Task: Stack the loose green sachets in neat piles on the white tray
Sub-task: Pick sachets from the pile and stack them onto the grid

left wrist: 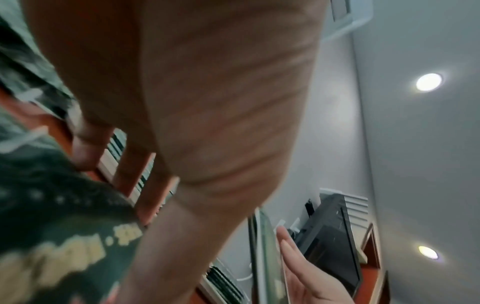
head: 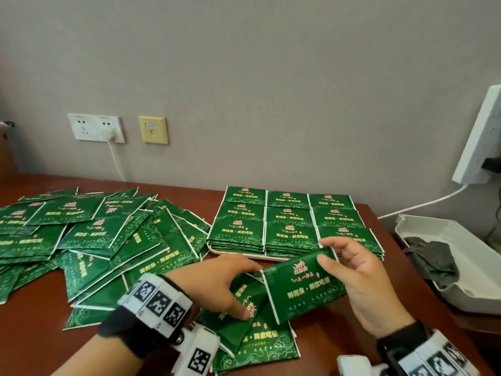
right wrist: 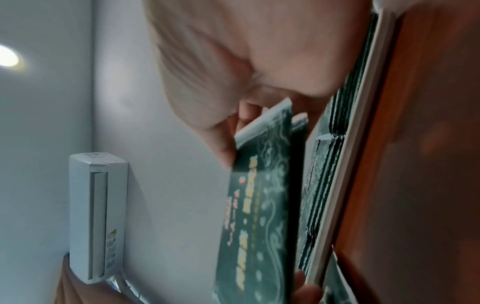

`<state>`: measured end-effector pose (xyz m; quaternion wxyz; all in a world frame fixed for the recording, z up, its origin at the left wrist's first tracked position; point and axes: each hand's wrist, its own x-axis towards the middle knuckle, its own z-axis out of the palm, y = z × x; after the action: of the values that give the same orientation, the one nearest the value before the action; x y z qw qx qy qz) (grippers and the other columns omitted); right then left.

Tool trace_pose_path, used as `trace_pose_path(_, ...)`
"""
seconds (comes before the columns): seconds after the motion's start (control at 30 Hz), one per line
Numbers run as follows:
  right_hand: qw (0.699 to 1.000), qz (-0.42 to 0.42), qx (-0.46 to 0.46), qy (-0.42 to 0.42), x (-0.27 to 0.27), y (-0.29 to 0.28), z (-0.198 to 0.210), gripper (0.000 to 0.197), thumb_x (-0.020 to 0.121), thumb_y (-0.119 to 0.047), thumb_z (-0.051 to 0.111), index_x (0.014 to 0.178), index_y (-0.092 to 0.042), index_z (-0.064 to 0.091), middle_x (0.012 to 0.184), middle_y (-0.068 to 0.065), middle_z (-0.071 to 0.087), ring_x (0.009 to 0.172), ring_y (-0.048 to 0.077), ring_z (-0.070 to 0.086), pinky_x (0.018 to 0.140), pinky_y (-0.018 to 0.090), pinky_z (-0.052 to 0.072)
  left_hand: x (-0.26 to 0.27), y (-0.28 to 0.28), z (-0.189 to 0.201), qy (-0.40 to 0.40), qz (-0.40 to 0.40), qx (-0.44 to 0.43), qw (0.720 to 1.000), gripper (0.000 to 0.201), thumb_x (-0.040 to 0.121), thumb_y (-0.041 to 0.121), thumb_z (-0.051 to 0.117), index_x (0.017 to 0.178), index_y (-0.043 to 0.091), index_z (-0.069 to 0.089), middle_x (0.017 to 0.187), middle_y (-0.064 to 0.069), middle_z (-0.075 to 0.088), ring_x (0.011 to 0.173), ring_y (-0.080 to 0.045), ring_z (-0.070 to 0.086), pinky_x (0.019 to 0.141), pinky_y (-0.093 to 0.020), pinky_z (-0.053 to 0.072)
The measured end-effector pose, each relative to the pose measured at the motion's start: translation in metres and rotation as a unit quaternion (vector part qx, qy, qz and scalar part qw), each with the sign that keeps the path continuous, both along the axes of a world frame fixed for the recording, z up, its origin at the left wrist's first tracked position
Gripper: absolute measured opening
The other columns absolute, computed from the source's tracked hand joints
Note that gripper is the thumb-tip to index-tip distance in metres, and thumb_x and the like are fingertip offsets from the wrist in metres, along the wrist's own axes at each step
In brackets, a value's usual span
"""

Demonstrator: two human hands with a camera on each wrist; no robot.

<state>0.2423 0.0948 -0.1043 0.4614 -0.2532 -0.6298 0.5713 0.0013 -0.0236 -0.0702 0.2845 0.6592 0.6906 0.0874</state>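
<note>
Many loose green sachets (head: 95, 234) lie in a heap on the left of the brown table (head: 339, 337). Behind my hands, the white tray (head: 271, 257) carries neat sachet piles (head: 291, 213) in three rows of three. My right hand (head: 333, 256) holds one sachet (head: 303, 289) (right wrist: 259, 205) lifted and tilted just in front of the tray, thumb on its face and fingers behind. My left hand (head: 244, 291) rests with fairly straight fingers on a few sachets (head: 257, 340) at the table's front, its thumb pressing one down. The left wrist view shows the held sachet (left wrist: 265, 257) edge-on.
A white bin (head: 474, 289) with a dark cloth inside stands at the right, past the table's edge. A white power strip (head: 479, 137) hangs on the wall above it. Wall sockets (head: 96, 127) with a plugged cable are at the back left.
</note>
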Motion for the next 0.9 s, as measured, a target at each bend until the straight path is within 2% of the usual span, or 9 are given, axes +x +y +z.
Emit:
trace_pose_path(0.07, 0.998, 0.014, -0.015, -0.059, 0.000, 0.002, -0.005, 0.035, 0.084, 0.008, 0.070, 0.105, -0.019, 0.072, 0.102, 0.002, 0.072, 0.088, 0.008, 0.070, 0.071, 0.019, 0.056, 0.005, 0.011, 0.006, 0.071, -0.025, -0.023, 0.997, 0.084, 0.073, 0.042, 0.084, 0.144, 0.041, 0.039, 0.132, 0.016, 0.044, 0.120, -0.011, 0.047, 0.106, -0.038, 0.043)
trace_pose_path(0.17, 0.994, 0.027, -0.042, -0.100, 0.000, 0.005, -0.008, 0.041, 0.082, 0.009, 0.073, 0.098, -0.029, 0.073, 0.108, 0.008, 0.069, 0.094, 0.030, 0.071, 0.082, 0.043, 0.060, 0.012, 0.025, 0.017, 0.147, -0.029, -0.061, 0.987, 0.082, 0.071, 0.044, 0.086, 0.140, 0.037, 0.043, 0.131, 0.009, 0.044, 0.113, -0.013, 0.043, 0.105, -0.040, 0.042)
trace_pose_path(0.27, 0.994, 0.007, -0.031, -0.102, 0.000, 0.006, -0.010, 0.032, 0.080, 0.006, 0.077, 0.088, -0.025, 0.072, 0.102, 0.002, 0.069, 0.091, 0.025, 0.071, 0.080, 0.039, 0.059, 0.014, 0.035, 0.022, 0.166, -0.020, -0.088, 0.982, 0.073, 0.069, 0.046, 0.086, 0.132, 0.033, 0.052, 0.125, 0.007, 0.052, 0.107, -0.016, 0.052, 0.100, -0.041, 0.047)
trace_pose_path(0.37, 0.997, -0.023, -0.017, -0.069, -0.001, 0.007, -0.009, 0.022, 0.078, 0.003, 0.079, 0.081, -0.019, 0.074, 0.092, -0.004, 0.072, 0.089, 0.009, 0.067, 0.077, 0.020, 0.052, 0.006, 0.042, 0.029, 0.098, -0.018, -0.064, 0.993, 0.038, 0.076, 0.044, 0.082, 0.106, 0.028, 0.066, 0.103, 0.009, 0.071, 0.092, -0.015, 0.068, 0.088, -0.040, 0.055)
trace_pose_path(0.43, 0.997, -0.049, -0.045, -0.037, -0.004, 0.011, -0.005, 0.017, 0.079, 0.001, 0.078, 0.081, -0.016, 0.077, 0.091, 0.000, 0.074, 0.091, 0.015, 0.067, 0.081, 0.026, 0.052, -0.005, 0.047, 0.040, 0.051, 0.002, -0.022, 0.998, 0.025, 0.083, 0.044, 0.076, 0.098, 0.028, 0.063, 0.094, 0.007, 0.073, 0.086, -0.016, 0.070, 0.085, -0.043, 0.057)
trace_pose_path(0.53, 0.993, -0.087, -0.074, -0.022, -0.010, 0.029, 0.003, 0.020, 0.080, -0.008, 0.078, 0.093, -0.023, 0.081, 0.110, 0.001, 0.075, 0.117, 0.023, 0.064, 0.103, 0.045, 0.049, -0.027, 0.063, 0.056, -0.021, 0.074, 0.084, 0.993, 0.027, 0.090, 0.041, 0.068, 0.112, 0.034, 0.054, 0.095, 0.006, 0.070, 0.075, -0.010, 0.069, 0.070, -0.031, 0.057)
trace_pose_path(0.67, 0.991, -0.094, -0.074, -0.052, -0.025, 0.063, 0.024, 0.036, 0.088, -0.005, 0.072, 0.107, -0.035, 0.078, 0.129, -0.010, 0.067, 0.130, 0.018, 0.055, 0.113, 0.050, 0.039, -0.048, 0.094, 0.059, -0.123, 0.182, 0.272, 0.937, 0.034, 0.099, 0.024, 0.059, 0.127, 0.039, 0.046, 0.071, 0.007, 0.051, 0.041, -0.002, 0.049, 0.043, -0.018, 0.041)
trace_pose_path(0.77, 0.989, -0.098, -0.061, -0.094, -0.043, 0.094, 0.040, 0.039, 0.086, -0.002, 0.074, 0.103, -0.037, 0.077, 0.130, -0.006, 0.067, 0.130, 0.022, 0.056, 0.112, 0.051, 0.041, -0.066, 0.114, 0.049, -0.165, 0.224, 0.302, 0.912, 0.028, 0.100, 0.013, 0.055, 0.118, 0.034, 0.059, 0.072, 0.004, 0.055, 0.044, -0.008, 0.051, 0.045, -0.023, 0.048)
trace_pose_path(0.9, 0.974, -0.133, -0.049, -0.174, -0.072, 0.134, 0.053, 0.032, 0.081, -0.003, 0.079, 0.094, -0.033, 0.077, 0.130, 0.001, 0.066, 0.124, 0.026, 0.059, 0.110, 0.052, 0.044, -0.089, 0.133, 0.029, -0.191, 0.250, 0.261, 0.913, 0.026, 0.099, 0.010, 0.056, 0.103, 0.032, 0.068, 0.082, 0.001, 0.060, 0.057, -0.014, 0.056, 0.058, -0.032, 0.060)
